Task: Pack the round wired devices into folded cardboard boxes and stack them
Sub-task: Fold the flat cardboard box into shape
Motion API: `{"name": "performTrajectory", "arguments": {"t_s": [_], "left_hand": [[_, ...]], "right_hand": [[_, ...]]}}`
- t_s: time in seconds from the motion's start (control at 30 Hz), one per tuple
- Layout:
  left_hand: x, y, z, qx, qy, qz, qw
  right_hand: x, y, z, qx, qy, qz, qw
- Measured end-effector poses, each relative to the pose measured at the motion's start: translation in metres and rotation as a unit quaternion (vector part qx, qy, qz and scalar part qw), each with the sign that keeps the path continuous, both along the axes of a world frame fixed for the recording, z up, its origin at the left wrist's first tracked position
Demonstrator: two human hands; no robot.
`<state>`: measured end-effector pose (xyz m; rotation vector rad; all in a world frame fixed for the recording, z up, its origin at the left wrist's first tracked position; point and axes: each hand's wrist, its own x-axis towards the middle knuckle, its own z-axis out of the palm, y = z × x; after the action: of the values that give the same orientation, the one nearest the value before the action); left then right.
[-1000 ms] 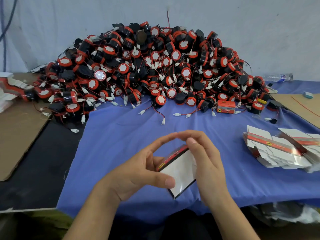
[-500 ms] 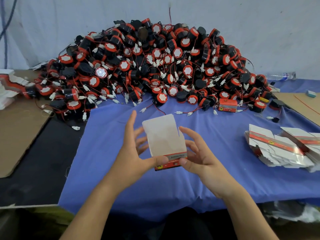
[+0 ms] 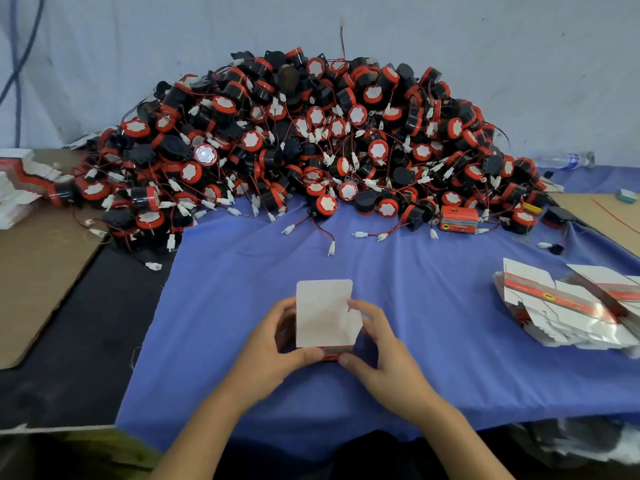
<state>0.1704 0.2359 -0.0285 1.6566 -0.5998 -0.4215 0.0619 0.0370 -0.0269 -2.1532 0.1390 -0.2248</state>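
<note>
Near the front edge of the bench (image 3: 86,341) both hands hold the box (image 3: 325,336) — left hand (image 3: 273,344) and right hand (image 3: 384,351) wrap their fingers (image 3: 367,311) round its sides, thumbs pinching the red lower edge, white flap (image 3: 323,296) upright. Thin card looks light and easily creased, so hold it by the folded corners, not the flap. Devices (image 3: 311,143) lie heaped along the back edge — well apart.

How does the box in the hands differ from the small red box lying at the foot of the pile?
The box in the hands is gripped by the left hand and right hand; the red box lies untouched on the blue cloth. The held box has its flap standing open, showing plain white card; the lying one looks closed, showing red print. Both carry red print.
</note>
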Motion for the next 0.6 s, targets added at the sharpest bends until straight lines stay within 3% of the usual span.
{"name": "performTrajectory", "arguments": {"t_s": [0.1,0.23,0.4,0.6], "left_hand": [[0.002,0.005,0.000,-0.026,0.057,-0.022,0.998],[0.007,0.008,0.019,-0.090,0.087,0.031,0.992],[0.052,-0.016,0.039,-0.216,0.161,0.102,0.958],[0.132,-0.087,0.048,-0.185,0.193,0.092,0.959]], "right_hand": [[-0.002,0.000,-0.005,0.083,-0.038,0.020,0.996],[0.005,-0.006,0.001,0.263,-0.095,-0.065,0.958],[0.064,-0.027,0.015,0.349,-0.036,-0.130,0.927],[0.172,-0.050,0.026,0.334,0.018,-0.163,0.928]]}}
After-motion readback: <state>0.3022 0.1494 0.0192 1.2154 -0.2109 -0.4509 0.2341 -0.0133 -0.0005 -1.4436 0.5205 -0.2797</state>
